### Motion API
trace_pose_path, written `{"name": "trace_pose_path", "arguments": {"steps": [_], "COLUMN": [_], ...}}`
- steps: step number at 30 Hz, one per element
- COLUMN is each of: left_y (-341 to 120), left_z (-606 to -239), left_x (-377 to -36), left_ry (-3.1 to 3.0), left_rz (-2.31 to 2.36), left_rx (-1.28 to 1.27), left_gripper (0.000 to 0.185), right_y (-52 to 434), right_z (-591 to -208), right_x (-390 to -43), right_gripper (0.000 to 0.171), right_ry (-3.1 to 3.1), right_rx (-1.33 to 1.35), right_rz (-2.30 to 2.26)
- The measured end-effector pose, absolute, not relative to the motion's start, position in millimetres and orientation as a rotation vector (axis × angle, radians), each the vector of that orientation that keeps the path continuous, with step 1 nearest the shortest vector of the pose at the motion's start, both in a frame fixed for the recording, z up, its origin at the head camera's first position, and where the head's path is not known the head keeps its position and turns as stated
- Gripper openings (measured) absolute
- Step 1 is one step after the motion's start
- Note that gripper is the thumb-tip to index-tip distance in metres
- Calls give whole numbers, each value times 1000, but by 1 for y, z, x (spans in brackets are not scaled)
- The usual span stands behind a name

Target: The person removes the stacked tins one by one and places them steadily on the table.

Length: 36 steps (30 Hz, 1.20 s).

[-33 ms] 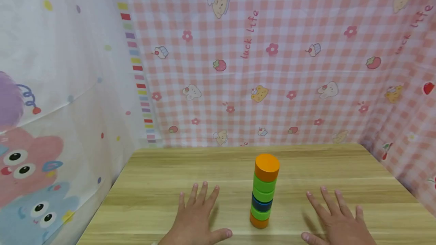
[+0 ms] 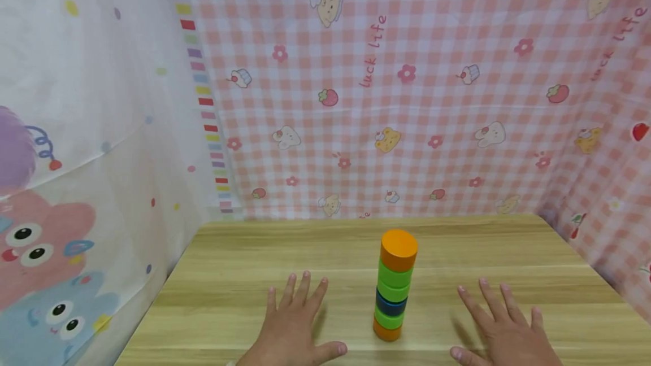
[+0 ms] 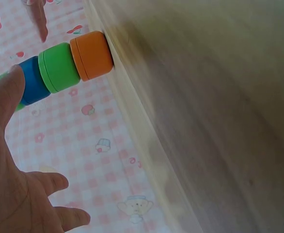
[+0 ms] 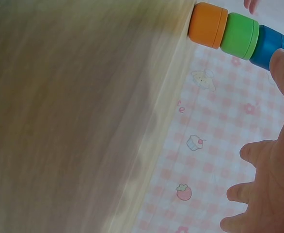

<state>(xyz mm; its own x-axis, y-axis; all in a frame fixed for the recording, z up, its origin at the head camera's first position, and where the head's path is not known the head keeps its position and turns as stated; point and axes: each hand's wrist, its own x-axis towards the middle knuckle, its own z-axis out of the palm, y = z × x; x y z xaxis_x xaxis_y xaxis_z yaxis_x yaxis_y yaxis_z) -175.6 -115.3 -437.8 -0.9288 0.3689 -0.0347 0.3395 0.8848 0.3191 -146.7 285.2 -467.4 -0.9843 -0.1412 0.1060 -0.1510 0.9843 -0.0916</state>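
An upright stack of round blocks stands between the two hands. From the top it runs orange, green, green, dark blue, green, then orange at the table. To its left, my left hand is held palm down with the fingers spread, holding nothing. My right hand mirrors it on the other side, also spread and apart from the stack. Both wrist views show the lower orange block on the table, with green and blue above it. In each, a thumb covers part of the stack's upper portion.
The wooden table carries the stack. Behind it hangs a pink checked cloth with cartoon prints, which continues along the right side. A white cloth with cartoon figures hangs along the left.
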Motion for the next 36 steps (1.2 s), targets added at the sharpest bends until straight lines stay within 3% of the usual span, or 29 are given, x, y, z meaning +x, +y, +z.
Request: {"name": "trace_pose_path", "arguments": {"steps": [16,36], "left_y": [-114,-101], "left_z": [-437,-432], "left_x": [-174,-173], "left_ry": [2935,2855], "left_rz": [499,846], "left_rx": [559,555], "left_gripper": [116,108], "right_y": [289,257], "right_z": [-468,-444], "right_x": [-144,-150], "right_gripper": [105,87], "right_ry": [-2998,-2742], "right_rx": [247,424], "right_rz": [177,520]}}
